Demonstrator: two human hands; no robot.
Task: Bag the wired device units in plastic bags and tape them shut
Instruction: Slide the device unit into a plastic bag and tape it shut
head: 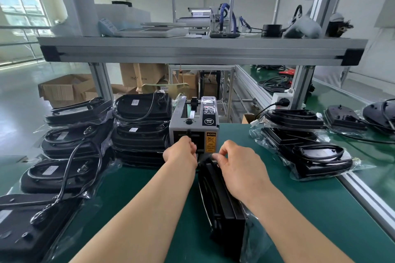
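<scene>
The green-matted bench (320, 209) carries stacks of bagged black device units (70, 151) at left and right. A grey box-shaped tape dispenser (193, 126) stands at centre. Directly before it, one black wired device unit in a clear plastic bag (222, 203) stands on edge. The right hand (239, 168) grip pinches the unit's top end. The left hand (181, 151) curls at the dispenser outlet; what its grip holds cannot be determined.

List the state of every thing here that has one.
Left hand: fingers curled at the dispenser's front slot; what it holds is unclear.
Right hand: pinches the held unit's top.
Black wired device unit in a clear plastic bag: stands on edge on the green mat.
Grey box-shaped tape dispenser: upright; power unclear.
Bagged black units at left: stacked flat.
Black plug: seated in white socket.
</scene>
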